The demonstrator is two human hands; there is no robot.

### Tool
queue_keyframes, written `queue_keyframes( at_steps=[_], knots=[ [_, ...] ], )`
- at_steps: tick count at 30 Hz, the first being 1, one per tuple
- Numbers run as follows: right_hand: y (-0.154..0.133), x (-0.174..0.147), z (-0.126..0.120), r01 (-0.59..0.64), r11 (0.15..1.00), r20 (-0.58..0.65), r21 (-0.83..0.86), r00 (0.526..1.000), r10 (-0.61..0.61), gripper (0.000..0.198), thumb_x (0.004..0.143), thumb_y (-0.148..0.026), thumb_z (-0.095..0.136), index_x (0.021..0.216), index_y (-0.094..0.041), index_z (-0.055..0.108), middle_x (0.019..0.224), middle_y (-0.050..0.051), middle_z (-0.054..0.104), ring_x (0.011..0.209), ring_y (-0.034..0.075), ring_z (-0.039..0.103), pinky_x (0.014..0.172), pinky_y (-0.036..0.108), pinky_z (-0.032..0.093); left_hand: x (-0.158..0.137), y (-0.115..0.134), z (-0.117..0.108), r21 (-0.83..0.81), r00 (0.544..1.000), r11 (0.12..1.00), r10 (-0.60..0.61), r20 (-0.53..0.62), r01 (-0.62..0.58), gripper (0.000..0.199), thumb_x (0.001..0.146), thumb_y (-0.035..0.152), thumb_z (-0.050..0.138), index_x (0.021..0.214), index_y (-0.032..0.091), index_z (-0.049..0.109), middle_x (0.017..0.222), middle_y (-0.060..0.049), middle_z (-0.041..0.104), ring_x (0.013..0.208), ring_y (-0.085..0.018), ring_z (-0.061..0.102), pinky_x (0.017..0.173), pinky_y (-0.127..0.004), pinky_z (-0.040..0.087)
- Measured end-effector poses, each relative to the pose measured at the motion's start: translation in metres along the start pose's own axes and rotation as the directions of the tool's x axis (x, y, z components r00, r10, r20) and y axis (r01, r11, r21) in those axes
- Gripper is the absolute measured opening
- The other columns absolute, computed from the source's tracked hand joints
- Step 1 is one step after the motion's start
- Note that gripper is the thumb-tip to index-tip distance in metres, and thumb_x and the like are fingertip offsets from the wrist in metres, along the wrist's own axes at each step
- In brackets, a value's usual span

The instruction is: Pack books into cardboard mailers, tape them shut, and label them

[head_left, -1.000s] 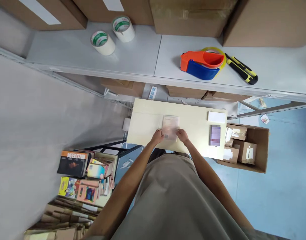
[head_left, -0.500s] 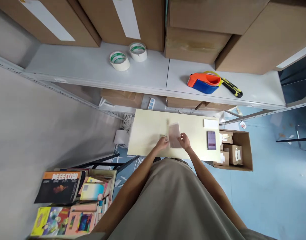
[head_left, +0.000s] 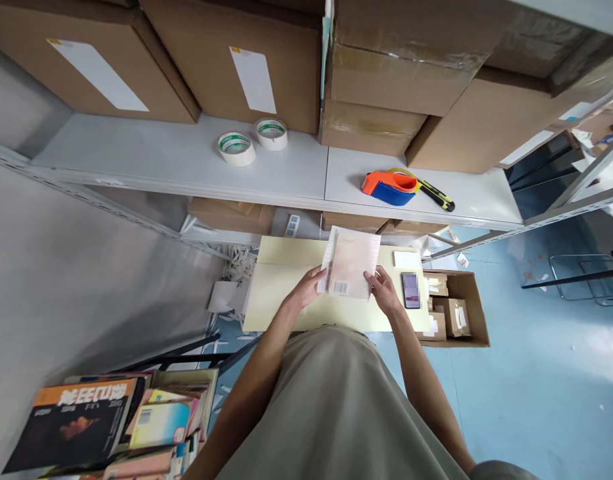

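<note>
Above the pale yellow table (head_left: 273, 287) I hold up a thin, pale pink book (head_left: 355, 263) with a barcode near its lower left corner. A whitish, translucent sheet or wrap (head_left: 331, 250) shows around its edges; I cannot tell whether it encloses the book. My left hand (head_left: 309, 287) grips the left edge, fingers closed on it. On the opposite edge, my right hand (head_left: 383, 288) pinches with thumb on top. Right of that hand a phone (head_left: 411, 291) lies on the table, below a small white block or stack (head_left: 407, 259).
A grey shelf (head_left: 296, 167) behind the table bears cardboard boxes (head_left: 266, 73), two tape rolls (head_left: 236, 148), an orange-blue tape dispenser (head_left: 390, 187) and a yellow-black cutter (head_left: 439, 197). An open carton (head_left: 479, 313) stands right of the table. Piled books (head_left: 76, 423) are at lower left.
The book has risen toward me and its barcode now shows. My left hand, beside the book's left edge before, now grips it. The view has tilted up, showing more of the shelf.
</note>
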State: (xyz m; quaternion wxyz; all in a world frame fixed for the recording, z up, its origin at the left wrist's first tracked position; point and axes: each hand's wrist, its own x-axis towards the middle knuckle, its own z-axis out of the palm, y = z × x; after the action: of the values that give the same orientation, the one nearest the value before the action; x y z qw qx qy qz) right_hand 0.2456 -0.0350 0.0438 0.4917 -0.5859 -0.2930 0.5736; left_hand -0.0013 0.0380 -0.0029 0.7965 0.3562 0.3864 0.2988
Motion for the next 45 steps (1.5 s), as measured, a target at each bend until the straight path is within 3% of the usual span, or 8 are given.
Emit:
queue_keyframes(
  at_steps=[14, 21, 23, 26, 30, 37, 42, 45],
  knots=[
    [0.02, 0.011, 0.007, -0.048, 0.999, 0.026, -0.008, 0.999, 0.048, 0.056, 0.076, -0.07, 0.087, 0.101, -0.027, 0.063, 0.079, -0.003, 0.068, 0.071, 0.017, 0.062, 0.066, 0.03, 0.053, -0.009, 0.005, 0.017, 0.209, 0.955, 0.967, 0.191, -0.225, -0.144, 0.058, 0.071, 0.059, 0.092, 0.108, 0.017, 0.077, 0.104, -0.009, 0.082, 0.1, -0.026, 0.074, 0.092, -0.035, 0.057],
    [0.029, 0.019, 0.021, -0.01, 0.963, -0.193, -0.27, 0.98, -0.044, 0.067, 0.074, -0.077, 0.083, 0.111, -0.023, 0.069, 0.135, 0.017, 0.073, 0.115, 0.031, 0.072, 0.094, 0.044, 0.062, -0.012, -0.002, 0.028, 0.438, 0.904, 0.892, 0.272, -0.329, -0.109, 0.033, 0.081, 0.044, 0.08, 0.1, 0.018, 0.075, 0.092, -0.003, 0.079, 0.086, -0.022, 0.072, 0.077, -0.03, 0.055],
    [0.028, 0.018, 0.037, 0.011, 0.972, -0.12, -0.233, 0.992, -0.04, 0.069, 0.078, -0.079, 0.081, 0.117, -0.023, 0.07, 0.139, 0.017, 0.072, 0.117, 0.031, 0.072, 0.095, 0.043, 0.061, -0.014, -0.003, 0.038, 0.555, 0.893, 0.828, 0.306, -0.331, -0.078, 0.026, 0.086, 0.036, 0.075, 0.106, 0.02, 0.076, 0.097, -0.002, 0.08, 0.089, -0.021, 0.073, 0.08, -0.029, 0.055],
    [0.028, 0.015, 0.062, -0.031, 0.991, 0.038, -0.134, 0.999, 0.036, 0.061, 0.085, -0.08, 0.076, 0.106, -0.023, 0.072, 0.116, 0.01, 0.078, 0.102, 0.027, 0.073, 0.087, 0.038, 0.06, -0.018, -0.005, 0.057, 0.725, 0.889, 0.688, 0.356, -0.29, -0.04, 0.024, 0.091, 0.027, 0.073, 0.114, 0.023, 0.078, 0.108, -0.005, 0.081, 0.095, -0.023, 0.075, 0.085, -0.031, 0.057],
    [0.03, 0.015, 0.072, -0.05, 0.988, -0.025, -0.145, 0.999, 0.047, 0.057, 0.086, -0.079, 0.075, 0.082, -0.023, 0.063, 0.079, 0.002, 0.069, 0.08, 0.022, 0.065, 0.072, 0.033, 0.054, -0.023, -0.012, 0.072, 0.838, 0.911, 0.54, 0.38, -0.162, -0.076, 0.029, 0.088, 0.02, 0.076, 0.116, 0.022, 0.079, 0.12, -0.012, 0.077, 0.106, -0.029, 0.076, 0.095, -0.039, 0.06],
    [0.03, 0.023, 0.032, -0.095, 0.994, 0.067, 0.057, 0.994, 0.091, 0.062, 0.081, -0.083, 0.077, 0.094, -0.023, 0.073, 0.095, 0.006, 0.081, 0.098, 0.027, 0.074, 0.086, 0.037, 0.061, -0.023, -0.016, 0.042, 0.24, 0.977, 0.962, 0.166, -0.136, -0.13, 0.063, 0.082, 0.047, 0.089, 0.135, 0.017, 0.074, 0.147, -0.019, 0.072, 0.129, -0.035, 0.074, 0.112, -0.049, 0.059],
    [0.019, 0.025, 0.005, -0.267, 0.939, 0.203, 0.217, 0.953, 0.224, 0.053, 0.085, -0.071, 0.082, 0.108, -0.024, 0.079, 0.116, 0.008, 0.085, 0.122, 0.034, 0.076, 0.106, 0.046, 0.063, -0.028, 0.004, 0.014, 0.137, 0.861, 0.969, 0.247, -0.445, -0.208, 0.076, 0.073, 0.053, 0.096, 0.135, 0.017, 0.072, 0.145, -0.02, 0.073, 0.122, -0.035, 0.077, 0.112, -0.053, 0.059],
    [0.017, 0.025, -0.003, -0.324, 0.906, 0.233, 0.273, 0.936, 0.264, 0.049, 0.088, -0.068, 0.08, 0.111, -0.025, 0.08, 0.117, 0.008, 0.086, 0.129, 0.035, 0.075, 0.11, 0.048, 0.064, -0.03, 0.014, 0.011, 0.183, 0.834, 0.959, 0.28, -0.476, -0.217, 0.073, 0.075, 0.055, 0.095, 0.134, 0.019, 0.073, 0.144, -0.018, 0.074, 0.132, -0.034, 0.072, 0.113, -0.048, 0.058]
  ],
)
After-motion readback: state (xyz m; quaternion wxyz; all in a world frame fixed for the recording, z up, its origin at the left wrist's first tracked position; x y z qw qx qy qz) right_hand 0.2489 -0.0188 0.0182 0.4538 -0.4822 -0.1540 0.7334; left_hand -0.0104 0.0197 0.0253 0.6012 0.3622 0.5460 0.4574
